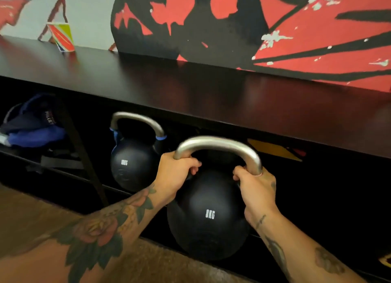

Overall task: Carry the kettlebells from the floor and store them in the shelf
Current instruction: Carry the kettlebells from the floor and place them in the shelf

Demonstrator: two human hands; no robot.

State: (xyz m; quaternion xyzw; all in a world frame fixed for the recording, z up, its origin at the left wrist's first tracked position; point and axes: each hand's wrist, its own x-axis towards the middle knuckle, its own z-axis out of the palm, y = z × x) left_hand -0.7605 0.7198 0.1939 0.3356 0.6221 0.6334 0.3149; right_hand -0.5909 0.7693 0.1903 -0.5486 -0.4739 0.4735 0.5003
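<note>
I hold a black kettlebell marked 8KG by its silver handle, upright, in front of the dark shelf. My left hand grips the handle's left leg and my right hand grips its right leg. The bell hangs at the shelf's opening, above the carpet. A second black kettlebell, marked 10KG with blue bands at the handle's base, stands inside the shelf compartment to the left and behind.
Blue and dark cloth items fill the compartment at far left, past a dark divider. A colourful card leans on the shelf top against a red and black mural wall. Brown carpet lies below.
</note>
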